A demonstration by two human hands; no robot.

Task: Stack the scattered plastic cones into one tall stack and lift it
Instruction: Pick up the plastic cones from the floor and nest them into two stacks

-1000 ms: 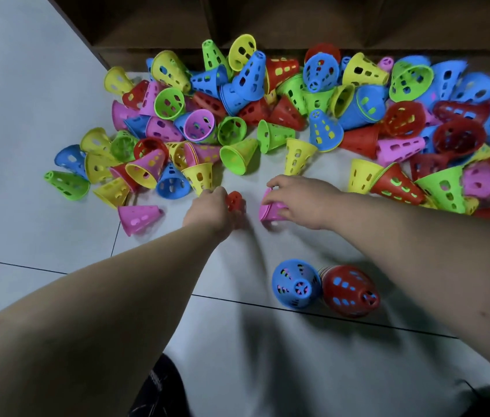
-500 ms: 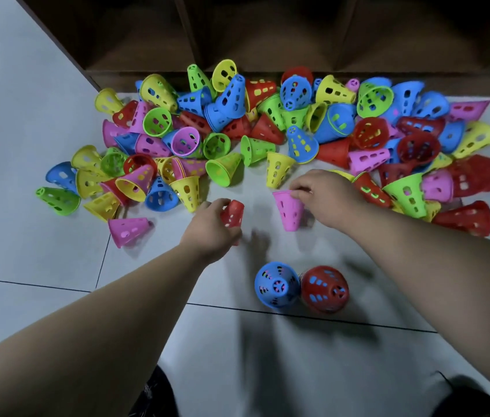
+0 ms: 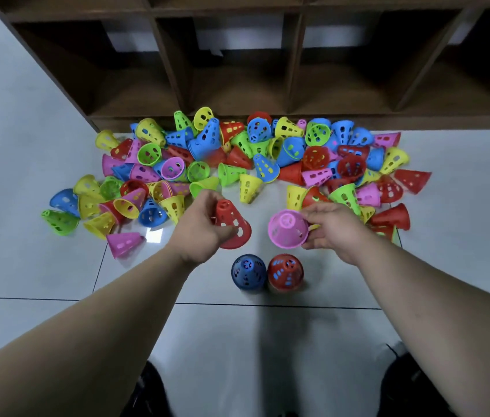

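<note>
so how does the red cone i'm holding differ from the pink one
The red cone is tilted, side showing; the pink cone points its tip at the camera. The left hand wraps the red cone's side; the right hand grips the pink cone by one side. Both have holes and are held up.

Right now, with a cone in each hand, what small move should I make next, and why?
Probably lower the pink cone, held tip-up in your right hand, over the standing red cone just below it; both point the same way, so it should nest. The left hand, gripping the other red cone, can wait.
</note>
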